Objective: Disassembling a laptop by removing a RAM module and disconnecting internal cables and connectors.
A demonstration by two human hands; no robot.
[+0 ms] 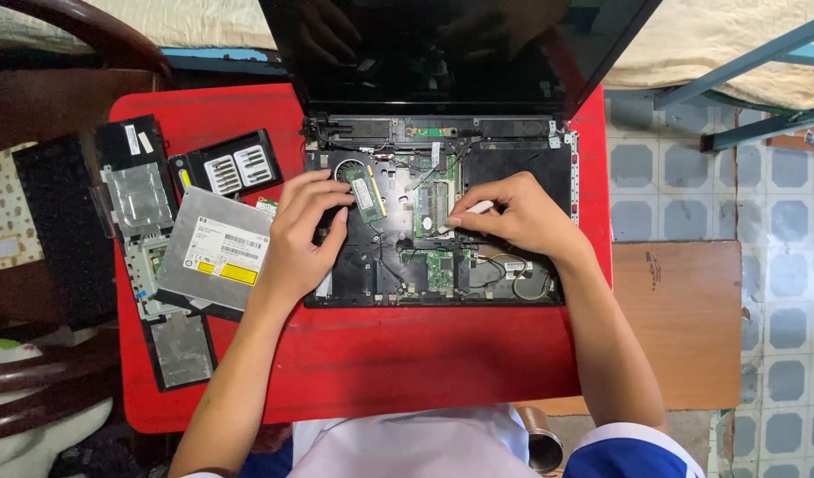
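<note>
An opened laptop base [513, 168] lies on a red table [380, 354], its green circuit boards and wires exposed, the dark screen [451, 44] tilted up behind. My left hand [302, 232] rests on the base's left part, fingers next to a green memory module [366, 190] near the fan. My right hand [520, 217] pinches a thin white tool [467, 214], its tip down on the board at the middle of the base.
A silver optical drive [214, 250] lies left of the laptop, beside a black cover panel [228, 164] and the removed palm-rest piece [146, 230]. A black keyboard [61, 226] sits at the far left. A wooden board [681, 310] and tiled floor are at the right.
</note>
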